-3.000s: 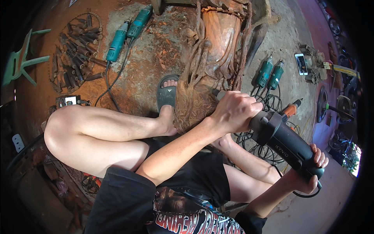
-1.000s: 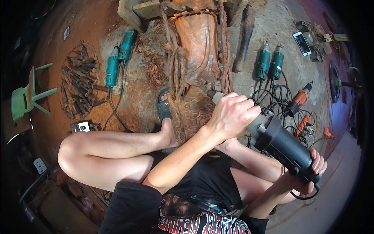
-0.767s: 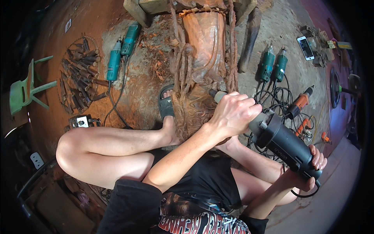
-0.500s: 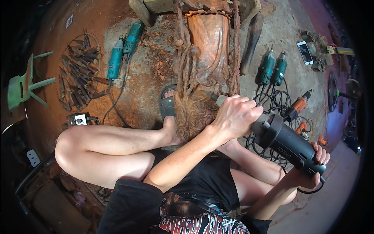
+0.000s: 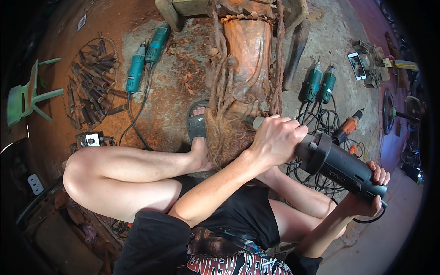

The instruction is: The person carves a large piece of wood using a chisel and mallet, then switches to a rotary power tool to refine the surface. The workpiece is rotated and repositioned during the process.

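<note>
A black corded power carving tool (image 5: 343, 168) lies slanted across the front of me, its rear end to the right. My left hand (image 5: 278, 140) is closed around its narrow front end. At the rear of the body, my right hand (image 5: 373, 190) is wrapped round the casing near the cord. The tool's grey tip points left, against or just over the brown carved wood piece (image 5: 229, 133), whose swirling relief lies between my legs. Whether the tip touches the wood I cannot tell.
Two teal die grinders (image 5: 136, 71) lie at the left, with two more (image 5: 315, 82) and an orange tool (image 5: 350, 126) among cables at the right. Left stand many chisels (image 5: 94, 85) and a green chair (image 5: 27, 98). A phone (image 5: 357, 66) lies far right.
The tool's rear end and my right hand have shifted slightly right and down. My left hand keeps its grip on the front, almost in the same place.
</note>
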Available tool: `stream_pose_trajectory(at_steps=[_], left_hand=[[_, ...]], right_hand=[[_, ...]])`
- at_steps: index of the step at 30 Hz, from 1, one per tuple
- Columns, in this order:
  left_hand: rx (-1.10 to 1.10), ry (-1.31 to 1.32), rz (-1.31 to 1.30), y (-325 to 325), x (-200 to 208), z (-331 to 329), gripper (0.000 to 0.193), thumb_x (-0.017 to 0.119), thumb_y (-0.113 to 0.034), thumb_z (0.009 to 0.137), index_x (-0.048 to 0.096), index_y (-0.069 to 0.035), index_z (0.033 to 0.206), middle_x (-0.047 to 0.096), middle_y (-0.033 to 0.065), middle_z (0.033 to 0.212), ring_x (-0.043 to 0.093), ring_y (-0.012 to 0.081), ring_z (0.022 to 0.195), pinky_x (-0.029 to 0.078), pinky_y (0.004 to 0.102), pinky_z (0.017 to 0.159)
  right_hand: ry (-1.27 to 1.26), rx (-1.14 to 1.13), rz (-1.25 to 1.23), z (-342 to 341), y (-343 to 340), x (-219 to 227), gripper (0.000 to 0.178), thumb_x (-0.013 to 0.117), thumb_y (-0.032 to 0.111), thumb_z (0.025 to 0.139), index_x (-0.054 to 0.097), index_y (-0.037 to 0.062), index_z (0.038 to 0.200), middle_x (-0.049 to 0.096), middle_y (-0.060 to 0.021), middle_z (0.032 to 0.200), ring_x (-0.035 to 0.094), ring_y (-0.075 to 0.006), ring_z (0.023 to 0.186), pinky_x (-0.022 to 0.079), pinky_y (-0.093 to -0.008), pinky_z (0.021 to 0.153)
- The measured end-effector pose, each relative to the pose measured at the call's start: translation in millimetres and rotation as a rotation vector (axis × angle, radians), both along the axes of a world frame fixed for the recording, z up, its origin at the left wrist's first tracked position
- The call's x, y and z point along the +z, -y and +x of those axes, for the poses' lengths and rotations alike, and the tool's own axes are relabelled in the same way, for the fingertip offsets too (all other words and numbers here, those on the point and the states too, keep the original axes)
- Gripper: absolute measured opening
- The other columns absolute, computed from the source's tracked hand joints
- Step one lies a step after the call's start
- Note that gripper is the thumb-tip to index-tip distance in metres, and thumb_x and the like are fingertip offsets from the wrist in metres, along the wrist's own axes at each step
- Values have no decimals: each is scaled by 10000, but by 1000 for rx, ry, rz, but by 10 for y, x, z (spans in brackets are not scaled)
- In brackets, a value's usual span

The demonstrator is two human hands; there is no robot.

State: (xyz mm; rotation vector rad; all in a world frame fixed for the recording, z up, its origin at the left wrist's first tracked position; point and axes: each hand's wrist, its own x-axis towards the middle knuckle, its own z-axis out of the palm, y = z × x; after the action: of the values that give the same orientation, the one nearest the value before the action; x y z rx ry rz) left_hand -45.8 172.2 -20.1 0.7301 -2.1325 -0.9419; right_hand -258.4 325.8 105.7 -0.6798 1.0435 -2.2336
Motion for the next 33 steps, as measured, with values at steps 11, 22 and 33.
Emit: stream_pose_trajectory(at_steps=[11, 22, 33], left_hand=[[8, -2, 0, 107, -20, -6, 263, 763, -95, 548, 580, -98, 736, 595, 53, 688, 653, 278, 694, 498, 406, 613], [54, -6, 35, 99, -7, 32, 230, 754, -102, 563, 597, -106, 731, 621, 53, 691, 664, 275, 686, 518, 407, 604], [24, -24, -29, 52, 96, -4, 203, 749, -135, 635, 562, -102, 708, 591, 49, 650, 653, 254, 637, 504, 391, 577]], right_hand=[[-28, 92, 8, -83, 78, -1, 458, 664, 173, 615, 404, 93, 982, 436, -44, 903, 476, -197, 929, 317, -423, 1090], [-39, 87, 65, -83, 253, 88, 459, 669, 178, 609, 418, 104, 985, 461, -38, 907, 508, -187, 910, 336, -413, 1060], [-61, 120, -24, -70, 81, 134, 498, 721, 224, 632, 420, 95, 1007, 459, -39, 925, 500, -194, 938, 331, -430, 1064]])
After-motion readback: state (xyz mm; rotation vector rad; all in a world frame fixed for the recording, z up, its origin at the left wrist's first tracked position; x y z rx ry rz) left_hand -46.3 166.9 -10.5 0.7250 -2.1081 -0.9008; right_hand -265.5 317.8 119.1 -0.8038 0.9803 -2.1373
